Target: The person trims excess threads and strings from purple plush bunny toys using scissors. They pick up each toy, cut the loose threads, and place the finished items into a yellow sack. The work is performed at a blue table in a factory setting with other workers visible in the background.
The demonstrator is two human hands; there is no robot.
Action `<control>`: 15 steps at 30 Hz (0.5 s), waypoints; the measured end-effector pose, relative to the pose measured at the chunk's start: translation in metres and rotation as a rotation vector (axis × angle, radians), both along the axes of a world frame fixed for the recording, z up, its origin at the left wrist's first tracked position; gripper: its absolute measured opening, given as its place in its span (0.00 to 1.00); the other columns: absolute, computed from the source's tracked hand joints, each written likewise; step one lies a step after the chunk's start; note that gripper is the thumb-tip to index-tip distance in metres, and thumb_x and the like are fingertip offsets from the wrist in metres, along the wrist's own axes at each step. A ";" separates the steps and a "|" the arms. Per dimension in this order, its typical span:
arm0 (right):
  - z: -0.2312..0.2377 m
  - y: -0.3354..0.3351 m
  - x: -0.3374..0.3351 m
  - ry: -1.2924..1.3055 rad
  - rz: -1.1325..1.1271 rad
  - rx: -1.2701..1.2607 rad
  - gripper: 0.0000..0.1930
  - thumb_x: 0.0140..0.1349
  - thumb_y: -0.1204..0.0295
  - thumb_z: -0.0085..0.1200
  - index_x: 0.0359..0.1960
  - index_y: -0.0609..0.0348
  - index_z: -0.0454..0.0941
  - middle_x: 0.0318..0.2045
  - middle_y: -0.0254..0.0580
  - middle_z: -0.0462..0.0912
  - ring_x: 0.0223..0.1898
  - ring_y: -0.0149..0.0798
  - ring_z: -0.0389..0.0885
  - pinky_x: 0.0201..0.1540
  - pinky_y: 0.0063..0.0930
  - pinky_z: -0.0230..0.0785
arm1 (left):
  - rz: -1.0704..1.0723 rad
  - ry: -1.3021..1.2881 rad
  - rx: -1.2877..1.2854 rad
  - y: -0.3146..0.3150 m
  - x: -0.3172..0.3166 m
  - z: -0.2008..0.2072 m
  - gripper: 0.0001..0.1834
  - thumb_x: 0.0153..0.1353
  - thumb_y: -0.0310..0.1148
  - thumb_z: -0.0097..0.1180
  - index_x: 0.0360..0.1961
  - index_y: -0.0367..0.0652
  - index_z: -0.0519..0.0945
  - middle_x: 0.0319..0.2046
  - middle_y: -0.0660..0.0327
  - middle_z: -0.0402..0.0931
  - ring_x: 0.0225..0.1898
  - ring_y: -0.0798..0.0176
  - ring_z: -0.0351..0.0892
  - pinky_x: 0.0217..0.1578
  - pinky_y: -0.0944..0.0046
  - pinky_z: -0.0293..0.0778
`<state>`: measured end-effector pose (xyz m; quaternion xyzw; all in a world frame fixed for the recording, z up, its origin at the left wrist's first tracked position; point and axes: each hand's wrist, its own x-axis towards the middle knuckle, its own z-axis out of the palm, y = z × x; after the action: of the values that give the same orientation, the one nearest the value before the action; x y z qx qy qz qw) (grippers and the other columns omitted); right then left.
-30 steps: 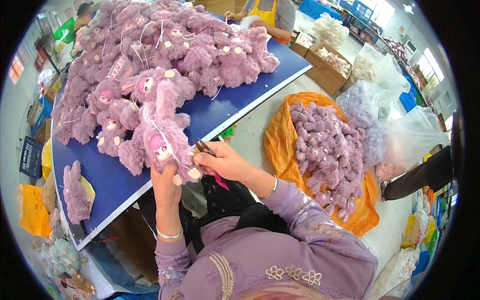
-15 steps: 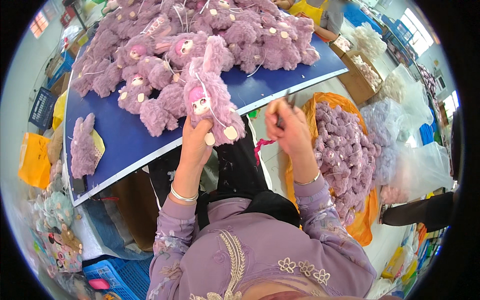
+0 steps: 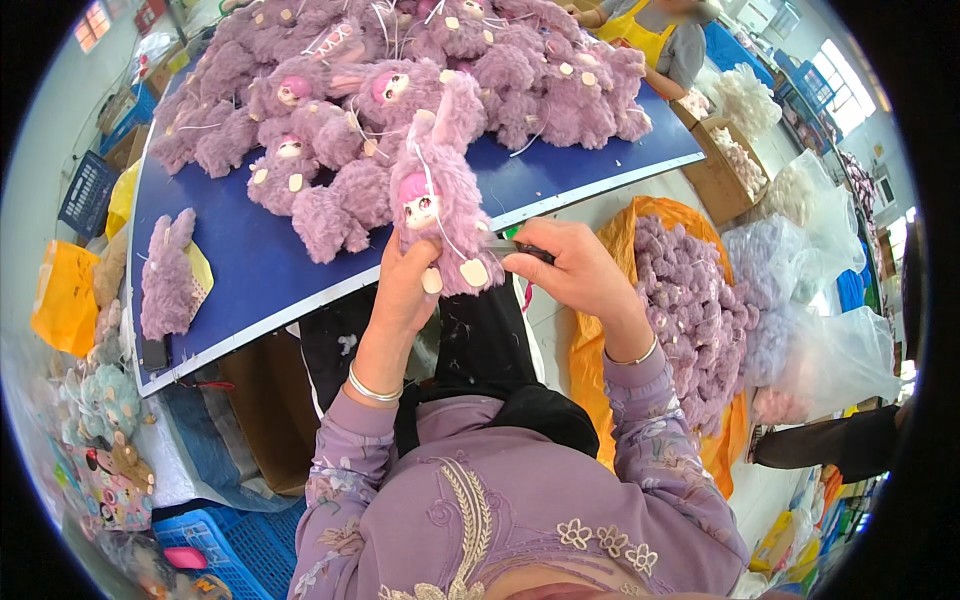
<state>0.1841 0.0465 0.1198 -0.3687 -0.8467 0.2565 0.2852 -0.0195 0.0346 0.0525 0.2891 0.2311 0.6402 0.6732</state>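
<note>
My left hand (image 3: 405,275) is closed around the lower body of a purple plush doll (image 3: 455,215), holding it upright over the near edge of the table. The doll has a pink-fringed face, long ears, cream feet and a white cord hanging across its front. Beside it, my right hand (image 3: 575,262) grips a black-handled tool (image 3: 533,251) with a grey metal end. That end meets the fur at the doll's right side; its tip is hidden, and I cannot tell the tool's exact kind.
Similar plush dolls (image 3: 330,125) are heaped on the blue table (image 3: 240,290); one plush (image 3: 168,275) lies apart at left. An orange sack (image 3: 590,370) full of purple plush pieces stands at right. Across the table is a person in a yellow apron (image 3: 640,35). A blue crate (image 3: 240,550) sits lower left.
My right hand has come left and turned, bringing the tool from the open air to the doll's side. My left hand and the doll have shifted slightly right.
</note>
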 end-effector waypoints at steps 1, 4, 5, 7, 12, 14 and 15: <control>0.002 -0.001 -0.001 -0.016 0.009 -0.001 0.14 0.58 0.64 0.58 0.29 0.64 0.73 0.24 0.50 0.74 0.27 0.53 0.73 0.29 0.38 0.64 | -0.002 -0.005 -0.003 0.000 -0.001 0.000 0.27 0.53 0.22 0.44 0.58 0.33 0.65 0.48 0.53 0.74 0.48 0.59 0.78 0.52 0.58 0.74; 0.005 0.001 -0.005 -0.045 0.029 0.016 0.14 0.58 0.64 0.59 0.29 0.64 0.72 0.24 0.50 0.73 0.27 0.53 0.73 0.29 0.38 0.64 | -0.004 -0.016 -0.010 -0.002 -0.002 -0.001 0.28 0.52 0.22 0.44 0.58 0.33 0.64 0.48 0.53 0.74 0.48 0.59 0.78 0.52 0.57 0.74; 0.005 0.002 -0.006 -0.050 0.035 0.026 0.14 0.58 0.64 0.59 0.29 0.64 0.72 0.24 0.50 0.73 0.27 0.53 0.73 0.29 0.39 0.64 | -0.002 -0.017 -0.010 -0.003 -0.003 -0.001 0.28 0.52 0.22 0.44 0.58 0.33 0.64 0.48 0.53 0.74 0.48 0.59 0.78 0.52 0.57 0.74; 0.004 0.003 -0.004 -0.039 0.019 0.045 0.14 0.58 0.64 0.59 0.29 0.63 0.72 0.24 0.50 0.73 0.27 0.53 0.73 0.29 0.39 0.64 | 0.002 -0.026 -0.012 -0.004 -0.004 -0.002 0.28 0.52 0.22 0.44 0.58 0.33 0.63 0.48 0.53 0.74 0.48 0.58 0.78 0.52 0.57 0.74; 0.005 0.000 -0.004 -0.085 0.011 -0.022 0.14 0.58 0.64 0.58 0.28 0.63 0.72 0.24 0.50 0.73 0.28 0.54 0.73 0.29 0.39 0.64 | -0.004 -0.045 -0.005 -0.005 -0.005 -0.004 0.28 0.52 0.22 0.45 0.58 0.33 0.63 0.48 0.53 0.73 0.49 0.59 0.77 0.52 0.57 0.74; 0.003 0.001 -0.006 -0.092 0.032 0.019 0.14 0.58 0.63 0.58 0.28 0.62 0.72 0.24 0.50 0.73 0.28 0.54 0.74 0.29 0.39 0.65 | -0.009 -0.040 -0.006 -0.004 -0.004 -0.004 0.28 0.52 0.22 0.45 0.58 0.34 0.63 0.49 0.54 0.73 0.49 0.59 0.77 0.52 0.58 0.73; 0.004 0.001 -0.007 -0.094 0.038 0.022 0.14 0.58 0.63 0.58 0.28 0.62 0.72 0.24 0.49 0.73 0.28 0.54 0.74 0.29 0.39 0.65 | -0.011 -0.037 -0.007 -0.004 -0.004 -0.005 0.28 0.52 0.22 0.45 0.58 0.34 0.63 0.49 0.54 0.73 0.49 0.59 0.77 0.52 0.58 0.73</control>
<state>0.1773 0.0479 0.1239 -0.3610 -0.8688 0.2350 0.2443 -0.0235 0.0305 0.0479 0.2762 0.2190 0.6408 0.6820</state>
